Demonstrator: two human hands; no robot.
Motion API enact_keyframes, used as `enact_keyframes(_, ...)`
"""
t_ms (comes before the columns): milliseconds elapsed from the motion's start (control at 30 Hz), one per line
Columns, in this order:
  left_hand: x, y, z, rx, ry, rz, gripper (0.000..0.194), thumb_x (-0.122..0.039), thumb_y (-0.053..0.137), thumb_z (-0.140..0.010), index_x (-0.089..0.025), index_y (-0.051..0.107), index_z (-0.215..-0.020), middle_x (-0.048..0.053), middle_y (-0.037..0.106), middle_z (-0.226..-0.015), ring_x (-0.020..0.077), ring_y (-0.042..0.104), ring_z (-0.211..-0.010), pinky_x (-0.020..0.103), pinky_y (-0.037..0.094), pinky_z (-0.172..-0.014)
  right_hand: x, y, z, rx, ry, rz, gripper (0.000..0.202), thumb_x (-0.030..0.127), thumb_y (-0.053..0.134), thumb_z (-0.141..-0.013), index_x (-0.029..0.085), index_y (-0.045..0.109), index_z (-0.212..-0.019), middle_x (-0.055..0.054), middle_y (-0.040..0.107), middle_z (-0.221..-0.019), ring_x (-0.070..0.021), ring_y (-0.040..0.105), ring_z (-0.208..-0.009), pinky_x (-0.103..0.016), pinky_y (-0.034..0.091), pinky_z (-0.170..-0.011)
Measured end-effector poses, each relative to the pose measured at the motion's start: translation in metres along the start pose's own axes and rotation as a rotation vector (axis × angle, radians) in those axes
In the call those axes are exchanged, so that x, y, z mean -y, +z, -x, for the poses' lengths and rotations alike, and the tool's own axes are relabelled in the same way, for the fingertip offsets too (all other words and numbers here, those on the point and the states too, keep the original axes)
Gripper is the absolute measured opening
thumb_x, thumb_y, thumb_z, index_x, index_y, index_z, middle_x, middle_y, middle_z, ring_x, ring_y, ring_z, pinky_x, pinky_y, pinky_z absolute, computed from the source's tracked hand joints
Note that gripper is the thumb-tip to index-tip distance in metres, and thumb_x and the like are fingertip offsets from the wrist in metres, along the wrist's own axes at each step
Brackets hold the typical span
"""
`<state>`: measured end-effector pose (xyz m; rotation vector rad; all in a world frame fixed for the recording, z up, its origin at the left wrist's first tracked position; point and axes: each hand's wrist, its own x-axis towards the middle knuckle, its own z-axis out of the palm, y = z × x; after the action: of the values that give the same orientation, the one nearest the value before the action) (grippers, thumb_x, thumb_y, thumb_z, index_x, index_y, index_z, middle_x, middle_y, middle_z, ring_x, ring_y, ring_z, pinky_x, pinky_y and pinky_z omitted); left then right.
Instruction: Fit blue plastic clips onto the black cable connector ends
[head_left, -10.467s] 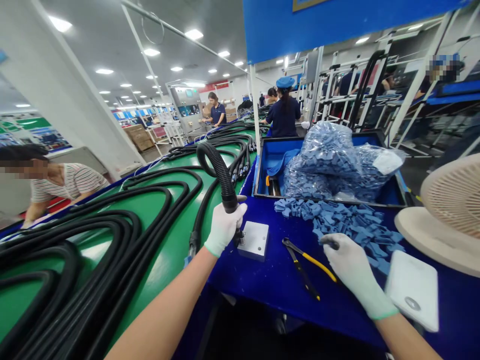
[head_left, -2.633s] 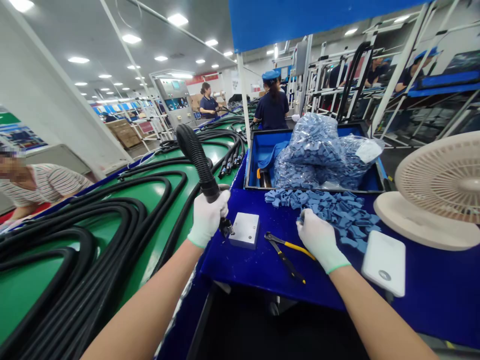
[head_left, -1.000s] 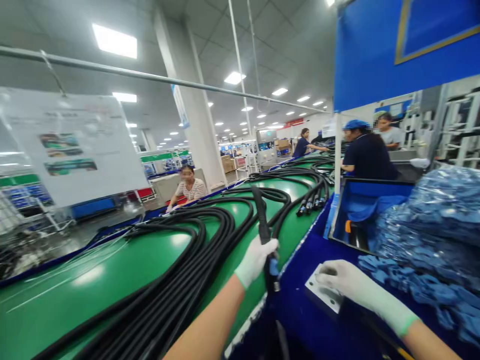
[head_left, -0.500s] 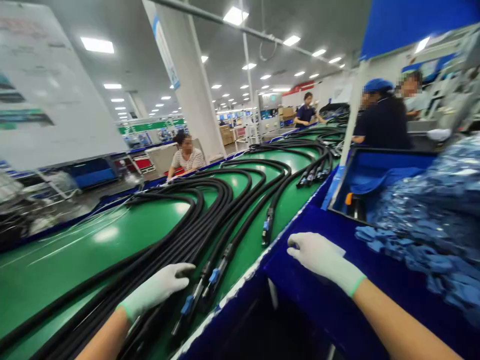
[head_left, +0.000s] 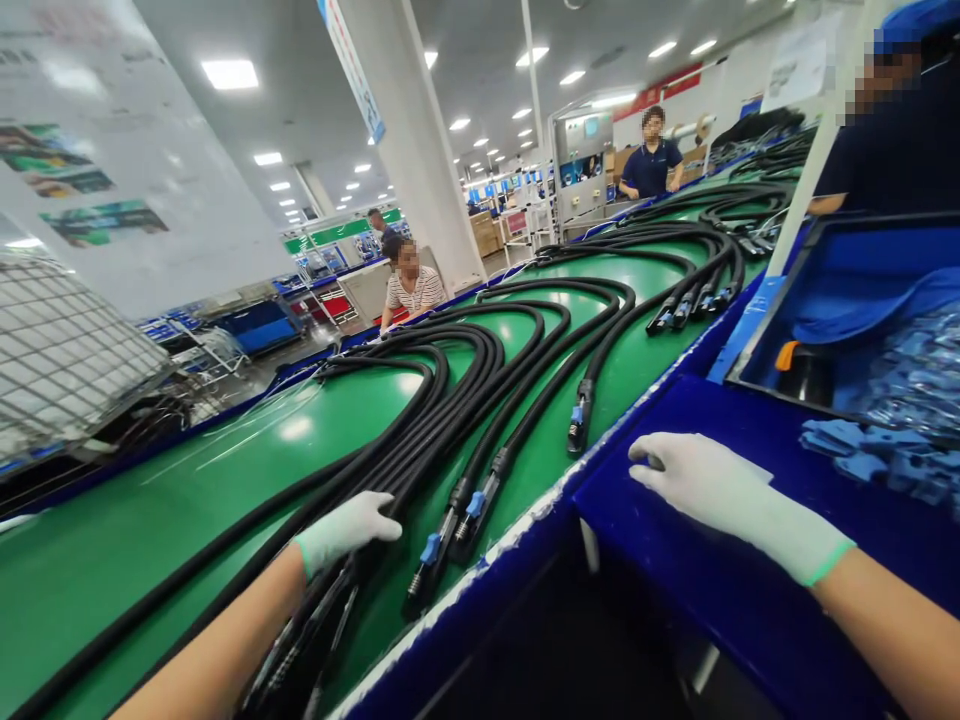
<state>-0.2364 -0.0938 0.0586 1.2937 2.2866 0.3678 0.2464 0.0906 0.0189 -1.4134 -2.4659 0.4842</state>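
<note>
My left hand (head_left: 356, 530), in a white glove, lies over a bundle of black cables (head_left: 420, 440) on the green table. Its thumb stands apart from its index finger; the other fingertips are hidden. Just right of it, two cable ends carry metal connectors with blue clips (head_left: 471, 505). My right hand (head_left: 697, 485), gloved too, hovers at or rests on the dark blue side table (head_left: 675, 590); I cannot tell if it touches. Its fingers bend loosely, with a gap to the thumb and nothing visible between. A pale flat piece (head_left: 761, 474) peeks out behind its wrist.
Blue plastic clips (head_left: 877, 450) are heaped at the right, beside a black-rimmed blue bin (head_left: 847, 240) holding something with an orange end (head_left: 786, 355). A white-edged rim (head_left: 525, 525) borders the green table (head_left: 247, 470). Co-workers stand or sit at the far side and right.
The camera has turned, so the scene sits farther right and a little higher. My left hand has shifted from near the connectors onto the cable bundle. The right hand keeps its bent pose.
</note>
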Motion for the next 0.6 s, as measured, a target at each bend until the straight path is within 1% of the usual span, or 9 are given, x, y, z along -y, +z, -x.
enact_keyframes(67,-0.012,-0.025,0.005,0.013,0.027,0.23,0.046,-0.039,0.077,-0.063,-0.019,0.075,-0.105,0.009,0.077,-0.104,0.0348,0.07,-0.104,0.045,0.056,-0.092,0.005,-0.005,0.004,0.011,-0.01,-0.028,0.02,0.041,0.063,-0.091,0.031,0.076,-0.102,0.0,0.077,-0.095,-0.0246,0.07,-0.087,-0.034,0.046,-0.078)
enact_keyframes(133,-0.027,-0.043,0.011,0.019,0.067,0.5,0.038,-0.043,0.075,-0.072,-0.017,0.072,-0.099,0.008,0.074,-0.09,0.0275,0.07,-0.084,0.039,0.058,-0.078,0.018,-0.011,0.01,0.023,-0.019,-0.105,0.021,0.041,0.063,-0.092,0.03,0.076,-0.104,-0.001,0.077,-0.099,-0.0245,0.071,-0.09,-0.033,0.048,-0.08)
enact_keyframes(233,-0.06,-0.048,0.017,-0.036,0.144,0.835,0.037,-0.04,0.077,-0.079,-0.014,0.067,-0.103,0.005,0.066,-0.087,0.0156,0.061,-0.071,0.029,0.054,-0.068,0.057,-0.014,0.026,0.077,-0.074,-0.323,0.028,0.04,0.064,-0.091,0.031,0.075,-0.115,-0.003,0.076,-0.113,-0.0254,0.07,-0.102,-0.034,0.051,-0.09)
enact_keyframes(300,-0.088,-0.036,0.019,-0.077,0.212,0.988,0.036,-0.04,0.073,-0.085,-0.015,0.064,-0.109,0.002,0.059,-0.088,0.0095,0.055,-0.068,0.023,0.052,-0.066,0.091,-0.008,0.04,0.152,-0.123,-0.513,0.045,0.04,0.07,-0.087,0.031,0.068,-0.131,-0.005,0.071,-0.129,-0.0274,0.066,-0.115,-0.036,0.049,-0.102)
enact_keyframes(367,-0.12,-0.014,0.02,-0.086,0.287,1.152,0.032,-0.04,0.069,-0.09,-0.017,0.062,-0.111,-0.001,0.052,-0.086,0.0062,0.047,-0.064,0.018,0.048,-0.063,0.124,0.005,0.052,0.255,-0.127,-0.748,0.078,0.038,0.082,-0.076,0.031,0.054,-0.149,-0.006,0.061,-0.144,-0.028,0.06,-0.126,-0.037,0.045,-0.111)
enact_keyframes(433,-0.148,0.012,0.02,-0.084,0.338,1.321,0.029,-0.04,0.067,-0.092,-0.017,0.062,-0.11,-0.003,0.047,-0.083,0.0053,0.043,-0.062,0.017,0.045,-0.06,0.15,0.021,0.06,0.387,-0.102,-1.043,0.096,0.028,0.089,-0.062,0.028,0.051,-0.15,-0.006,0.065,-0.134,-0.0246,0.064,-0.114,-0.032,0.052,-0.099)
enact_keyframes(500,-0.167,0.036,0.02,-0.118,0.362,1.331,0.03,-0.042,0.063,-0.096,-0.017,0.062,-0.111,-0.002,0.048,-0.082,0.0066,0.045,-0.062,0.019,0.046,-0.06,0.164,0.036,0.065,0.455,-0.04,-1.288,0.082,0.014,0.083,-0.057,0.024,0.062,-0.136,-0.001,0.07,-0.106,-0.0173,0.064,-0.084,-0.024,0.052,-0.073)
enact_keyframes(533,-0.172,0.045,0.019,-0.157,0.371,1.246,0.033,-0.045,0.059,-0.097,-0.016,0.062,-0.113,0.0,0.052,-0.084,0.0086,0.049,-0.064,0.022,0.048,-0.062,0.167,0.042,0.068,0.457,0.022,-1.344,0.068,0.009,0.077,-0.056,0.021,0.068,-0.122,0.003,0.067,-0.089,-0.0131,0.058,-0.069,-0.022,0.046,-0.061)
enact_keyframes(600,-0.173,0.058,0.017,-0.268,0.374,1.019,0.04,-0.048,0.061,-0.096,-0.016,0.063,-0.118,0.006,0.061,-0.095,0.0165,0.06,-0.079,0.033,0.055,-0.075,0.161,0.048,0.072,0.399,0.133,-1.306,0.047,0.004,0.064,-0.053,0.017,0.071,-0.098,0.005,0.058,-0.071,-0.0099,0.049,-0.058,-0.021,0.035,-0.053)
